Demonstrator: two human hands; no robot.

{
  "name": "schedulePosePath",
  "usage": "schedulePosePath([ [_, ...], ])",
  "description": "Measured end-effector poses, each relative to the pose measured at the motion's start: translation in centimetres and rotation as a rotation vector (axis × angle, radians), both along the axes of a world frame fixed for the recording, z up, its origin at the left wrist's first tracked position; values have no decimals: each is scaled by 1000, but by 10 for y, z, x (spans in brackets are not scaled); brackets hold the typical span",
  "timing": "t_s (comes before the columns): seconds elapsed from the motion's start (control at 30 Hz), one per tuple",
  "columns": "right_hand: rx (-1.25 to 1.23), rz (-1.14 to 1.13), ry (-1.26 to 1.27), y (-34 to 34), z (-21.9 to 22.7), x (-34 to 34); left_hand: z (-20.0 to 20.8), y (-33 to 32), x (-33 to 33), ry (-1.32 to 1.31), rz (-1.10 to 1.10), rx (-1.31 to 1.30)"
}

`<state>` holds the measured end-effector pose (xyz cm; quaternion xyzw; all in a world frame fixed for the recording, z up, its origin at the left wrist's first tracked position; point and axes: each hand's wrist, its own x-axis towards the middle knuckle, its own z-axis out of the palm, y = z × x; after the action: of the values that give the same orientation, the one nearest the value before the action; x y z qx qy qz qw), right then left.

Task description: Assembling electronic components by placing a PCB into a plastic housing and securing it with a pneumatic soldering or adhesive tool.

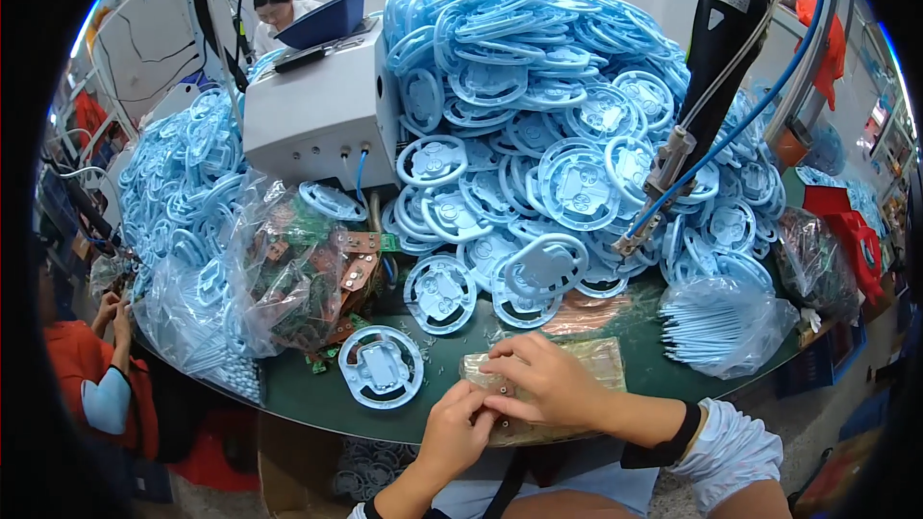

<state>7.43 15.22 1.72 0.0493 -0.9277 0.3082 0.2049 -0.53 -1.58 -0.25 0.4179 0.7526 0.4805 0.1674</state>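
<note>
Over a flat, tan, tape-wrapped block at the table's front edge, both hands meet. My left hand has its thumb and fingers pinched together; whatever is in them is too small or hidden to tell. My right hand comes across the block from the right, its fingers bent down and its thumb and forefinger closed near the left fingertips. Small metal bits show on the block just below them. Left of the hands, a light blue plastic wheel-shaped housing lies on the green table.
A tall heap of blue housings covers the back. A grey metal box, a bag of circuit boards, copper-coloured wires and a bag of blue sticks surround the work spot. A black powered screwdriver hangs at right. Other people sit left and behind.
</note>
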Motion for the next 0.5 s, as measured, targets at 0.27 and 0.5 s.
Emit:
schedulePosePath([
  [0.27,-118,270,-69,-40,4,-53,1,-71,-6,-62,494,82],
  [0.5,-435,-54,-378,-77,-26,-107,-20,-116,-40,-341,778,343],
])
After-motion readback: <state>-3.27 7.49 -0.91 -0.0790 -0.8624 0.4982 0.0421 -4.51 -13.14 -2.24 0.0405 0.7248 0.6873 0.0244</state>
